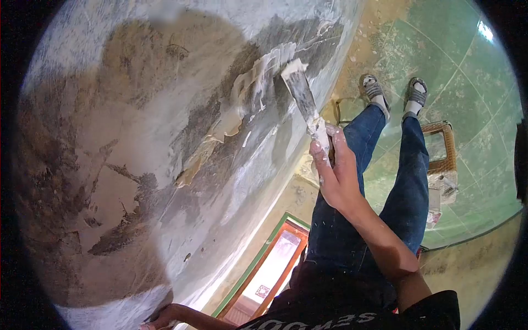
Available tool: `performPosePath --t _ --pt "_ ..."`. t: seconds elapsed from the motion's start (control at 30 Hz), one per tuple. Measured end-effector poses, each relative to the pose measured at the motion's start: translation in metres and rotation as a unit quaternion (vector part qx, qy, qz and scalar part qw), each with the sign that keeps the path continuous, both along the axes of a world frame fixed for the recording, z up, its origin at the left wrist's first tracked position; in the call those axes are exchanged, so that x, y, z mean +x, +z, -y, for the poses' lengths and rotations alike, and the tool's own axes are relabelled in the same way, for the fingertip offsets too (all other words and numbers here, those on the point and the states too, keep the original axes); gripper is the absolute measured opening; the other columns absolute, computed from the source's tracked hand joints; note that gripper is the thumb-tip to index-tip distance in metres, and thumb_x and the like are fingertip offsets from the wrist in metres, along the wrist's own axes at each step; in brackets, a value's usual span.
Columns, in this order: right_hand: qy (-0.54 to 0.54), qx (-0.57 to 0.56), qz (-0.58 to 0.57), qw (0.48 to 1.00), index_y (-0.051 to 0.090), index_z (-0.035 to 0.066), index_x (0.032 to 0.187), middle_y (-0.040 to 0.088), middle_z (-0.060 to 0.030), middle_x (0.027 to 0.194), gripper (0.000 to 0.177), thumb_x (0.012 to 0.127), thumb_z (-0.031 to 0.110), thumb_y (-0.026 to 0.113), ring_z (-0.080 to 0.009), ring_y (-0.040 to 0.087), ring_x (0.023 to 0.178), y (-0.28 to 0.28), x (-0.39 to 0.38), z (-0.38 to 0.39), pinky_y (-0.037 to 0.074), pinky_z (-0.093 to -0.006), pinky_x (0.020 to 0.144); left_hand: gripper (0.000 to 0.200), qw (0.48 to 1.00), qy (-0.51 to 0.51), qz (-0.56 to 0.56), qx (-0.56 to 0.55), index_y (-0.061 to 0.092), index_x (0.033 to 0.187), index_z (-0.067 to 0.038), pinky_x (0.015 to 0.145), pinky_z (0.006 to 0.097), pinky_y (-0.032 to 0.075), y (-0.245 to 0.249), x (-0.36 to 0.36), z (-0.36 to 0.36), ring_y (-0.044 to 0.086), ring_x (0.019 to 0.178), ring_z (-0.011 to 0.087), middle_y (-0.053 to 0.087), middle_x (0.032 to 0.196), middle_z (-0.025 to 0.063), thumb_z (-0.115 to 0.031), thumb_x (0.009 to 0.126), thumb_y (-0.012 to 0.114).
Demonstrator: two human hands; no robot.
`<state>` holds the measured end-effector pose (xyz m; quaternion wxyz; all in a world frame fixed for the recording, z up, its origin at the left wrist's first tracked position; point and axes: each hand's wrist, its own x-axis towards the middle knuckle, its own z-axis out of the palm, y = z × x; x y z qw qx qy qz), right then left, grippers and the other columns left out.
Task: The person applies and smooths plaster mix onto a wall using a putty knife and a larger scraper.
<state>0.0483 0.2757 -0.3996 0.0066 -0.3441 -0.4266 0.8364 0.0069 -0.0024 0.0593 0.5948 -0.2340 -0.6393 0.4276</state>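
My right hand (338,176) is closed around the handle of a putty knife (302,94), its blade pointing up and left. White putty coats the blade's tip and the handle, with smears on my fingers. Beside the blade, the wall (132,159) carries fresh streaks of putty (228,124) over grey and brown worn patches. Down at the lower left edge, my left hand (159,318) is close to the wall, fingers closed. A thin dark edge shows by those fingers, but what it belongs to is hidden.
A wicker-framed stool (441,146) with a putty-smeared box-like item (443,184) by it stands right of my legs. My sandalled feet (375,91) are on the splattered green tiled floor (467,99). An orange-framed door or window (269,264) lies below. Shadow covers part of the wall.
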Motion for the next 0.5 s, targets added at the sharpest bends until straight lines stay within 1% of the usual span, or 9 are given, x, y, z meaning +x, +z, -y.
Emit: performPosePath --t 0.07,0.17,0.2,0.27,0.37,0.5 --pt "0.050 -0.017 0.032 0.998 0.050 -0.002 0.117 0.059 -0.0160 0.079 0.027 0.096 0.015 0.053 -0.0209 0.057 0.068 -0.008 0.005 0.003 0.046 -0.0330 0.065 0.045 1.000 0.003 0.006 0.003 0.050 0.121 0.007 0.092 0.0542 0.038 0.001 0.001 0.003 0.048 0.111 0.0402 0.050 0.122 0.0282 -0.033 0.102 0.043" --pt "0.063 -0.030 0.024 0.997 0.050 -0.001 0.116 0.059 -0.0162 0.080 0.026 0.096 0.014 0.053 -0.0217 0.057 0.068 -0.015 0.000 0.002 0.046 -0.0336 0.066 0.045 1.000 0.003 0.012 0.003 0.050 0.121 0.007 0.092 0.0542 0.038 0.004 0.000 0.004 0.048 0.112 0.0404 0.050 0.122 0.0283 -0.033 0.102 0.042" --pt "0.062 -0.031 0.025 0.997 0.050 -0.001 0.116 0.059 -0.0162 0.080 0.026 0.096 0.014 0.053 -0.0217 0.057 0.068 -0.017 -0.003 0.001 0.046 -0.0336 0.066 0.045 1.000 0.003 0.015 0.002 0.050 0.121 0.007 0.092 0.0542 0.038 0.006 -0.001 0.005 0.048 0.112 0.0404 0.050 0.122 0.0283 -0.033 0.102 0.042" --pt "0.033 0.016 0.001 0.999 0.051 -0.001 0.115 0.058 -0.0157 0.080 0.025 0.095 0.014 0.053 -0.0215 0.057 0.070 -0.021 -0.008 -0.002 0.046 -0.0339 0.067 0.045 1.000 0.003 0.023 0.000 0.050 0.122 0.007 0.092 0.0541 0.038 0.009 -0.003 0.005 0.047 0.112 0.0405 0.050 0.122 0.0283 -0.033 0.102 0.042" --pt "0.009 0.016 -0.003 1.000 0.051 -0.001 0.115 0.060 -0.0160 0.082 0.025 0.095 0.014 0.054 -0.0233 0.058 0.071 -0.023 -0.007 -0.009 0.046 -0.0338 0.068 0.044 0.999 0.005 0.032 -0.001 0.050 0.122 0.007 0.092 0.0541 0.037 0.013 -0.005 0.002 0.047 0.112 0.0407 0.050 0.122 0.0284 -0.032 0.103 0.042" --pt "0.001 0.029 -0.008 1.000 0.051 -0.001 0.116 0.060 -0.0154 0.083 0.026 0.095 0.014 0.054 -0.0219 0.057 0.071 -0.027 0.005 0.002 0.046 -0.0327 0.069 0.044 0.999 0.013 0.049 -0.001 0.050 0.122 0.007 0.092 0.0540 0.037 0.016 -0.001 0.003 0.047 0.112 0.0412 0.049 0.123 0.0284 -0.032 0.103 0.042"
